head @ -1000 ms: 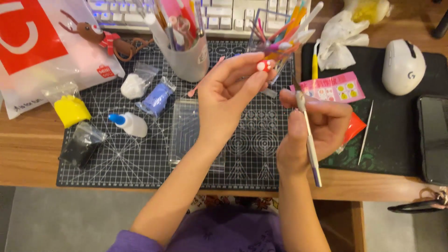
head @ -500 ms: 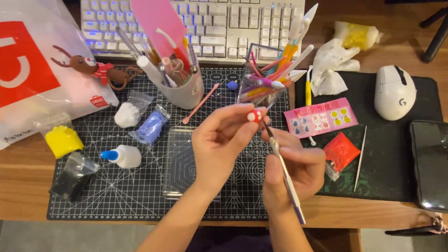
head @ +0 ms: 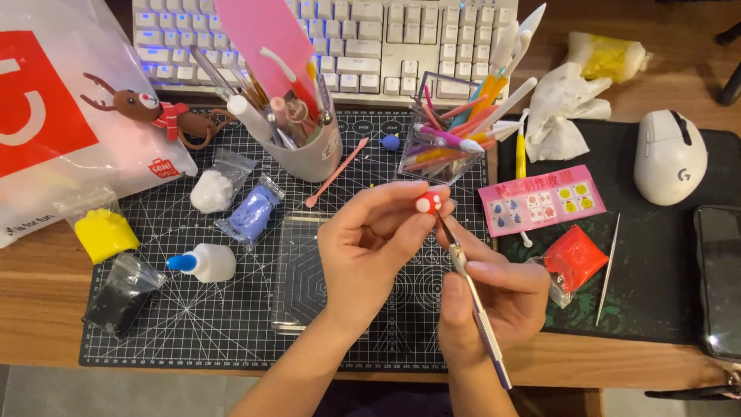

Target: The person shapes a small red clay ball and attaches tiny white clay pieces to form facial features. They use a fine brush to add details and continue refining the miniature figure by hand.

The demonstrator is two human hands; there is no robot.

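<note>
My left hand (head: 370, 239) pinches a small red clay piece with white dots (head: 428, 202) between thumb and fingertips, above the black cutting mat (head: 193, 309). My right hand (head: 498, 297) grips a thin metal-tipped tool (head: 471, 289) like a pen. The tool's tip touches the underside of the clay piece. A clear acrylic plate (head: 297, 270) lies on the mat beneath my left hand.
On the mat lie bags of white (head: 212, 189), blue (head: 251, 210), yellow (head: 104, 232) and black clay (head: 123, 293), a glue bottle (head: 204, 262), a tool cup (head: 309, 150) and a clear tool box (head: 444, 147). To the right are a pink card (head: 540, 201), red clay bag (head: 575, 259), mouse (head: 670, 154), phone (head: 718, 282). A keyboard (head: 370, 38) sits behind.
The view has shifted so both hands sit lower over the mat. The clay piece and the tool tip have come closer together; the tip now touches the piece.
</note>
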